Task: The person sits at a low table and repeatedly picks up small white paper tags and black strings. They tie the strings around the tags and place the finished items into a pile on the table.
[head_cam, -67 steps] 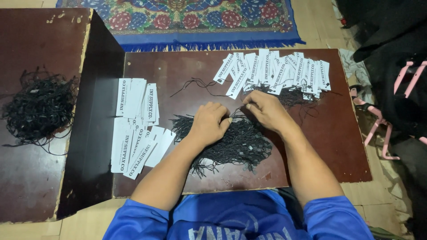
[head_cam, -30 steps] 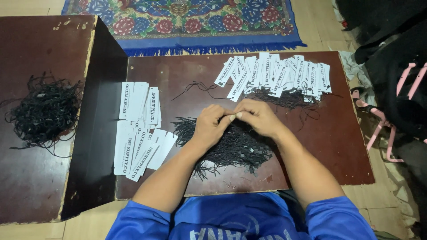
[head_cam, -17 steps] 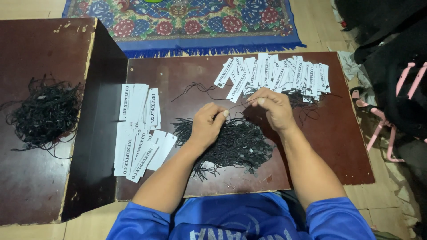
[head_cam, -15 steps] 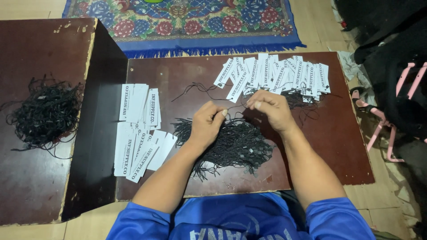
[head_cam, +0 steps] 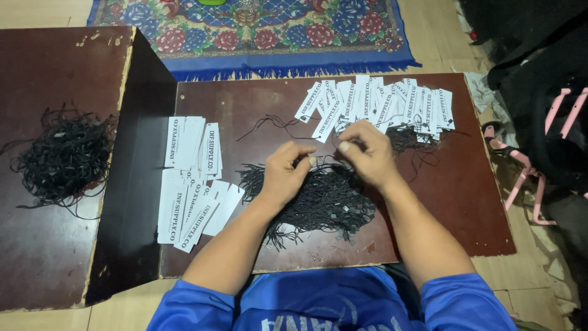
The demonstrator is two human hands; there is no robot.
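Note:
My left hand (head_cam: 285, 173) and my right hand (head_cam: 362, 150) meet over a heap of black strings (head_cam: 327, 202) on a low dark brown table (head_cam: 465, 202). Both hands pinch a thin black string stretched between their fingertips, just above the heap. White paper tags (head_cam: 193, 175) with black print lie in a loose stack left of my left hand. A wider spread of the same white tags with strings (head_cam: 380, 104) lies beyond my right hand at the table's far edge. One loose black string (head_cam: 269, 122) lies on the bare wood between the two tag groups.
A second dark table (head_cam: 55, 245) stands to the left, higher, carrying another tangle of black strings (head_cam: 61, 156). A flowered blue rug (head_cam: 269, 30) covers the floor beyond. Dark bags and a pink frame (head_cam: 539, 165) crowd the right side.
My right hand reached toward the far tags, then drew back close to my left hand. Both hands stay over the string heap, and the tag piles have not shifted.

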